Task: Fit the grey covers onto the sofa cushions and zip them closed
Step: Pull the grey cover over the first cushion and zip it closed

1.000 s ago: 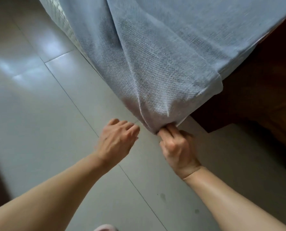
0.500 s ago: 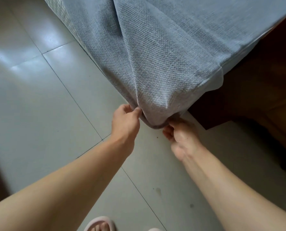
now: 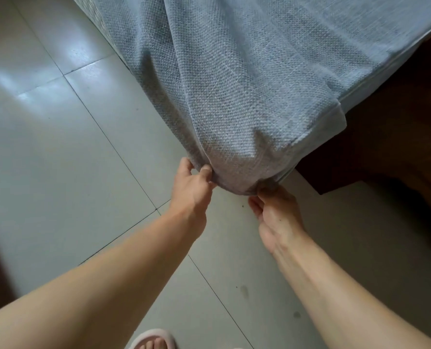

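Note:
A grey woven cover (image 3: 234,84) hangs over a sofa cushion, its near corner drooping toward the floor. My left hand (image 3: 191,187) pinches the cover's left edge at that corner between thumb and fingers. My right hand (image 3: 274,210) is palm up beneath the corner, fingers curled into the fabric's underside, where a zip edge (image 3: 282,176) shows. The cushion itself is hidden inside the cover, apart from a patterned strip (image 3: 93,11) at the top left.
Pale grey floor tiles (image 3: 58,147) spread out on the left and below. Dark wooden furniture (image 3: 398,147) stands at the right, close behind the cushion corner. My slippered foot (image 3: 154,341) shows at the bottom edge.
My left hand moved up from open air and took hold of the cover's left edge. My right hand turned palm up under the corner, and the cover now sits lower around it.

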